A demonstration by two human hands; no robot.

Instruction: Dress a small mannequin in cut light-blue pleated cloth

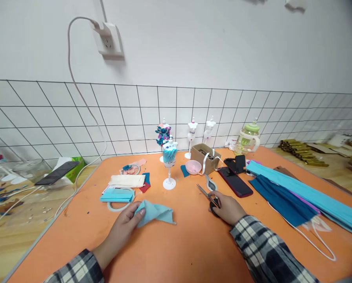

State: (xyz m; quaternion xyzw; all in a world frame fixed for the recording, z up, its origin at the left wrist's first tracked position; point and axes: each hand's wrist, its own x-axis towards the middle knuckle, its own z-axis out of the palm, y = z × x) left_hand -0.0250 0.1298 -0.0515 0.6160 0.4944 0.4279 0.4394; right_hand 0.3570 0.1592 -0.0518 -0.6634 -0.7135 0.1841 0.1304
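My left hand (131, 218) pinches a piece of light blue fabric (156, 212) between thumb and fingers, just above the orange mat. In my right hand (227, 208) is a pair of scissors (205, 192) with black handles, its blades pointing up and left; the fingers wrap the handles. Between and beyond the hands stands a small white dress form (169, 182) wrapped in a pleated blue top (170, 156). A folded bright blue strip (117, 195) and a cream cloth (127, 181) lie left of it, close to my left hand.
Behind are a decorated dress form (163, 135), two bare ones, a cardboard box (207, 157) and a pink bowl (193, 167). A red-edged phone (235, 182), a dark blue face mask (284, 198) and long blue fabric (305, 192) lie right. A green-lidded bottle (248, 138) stands near the wall.
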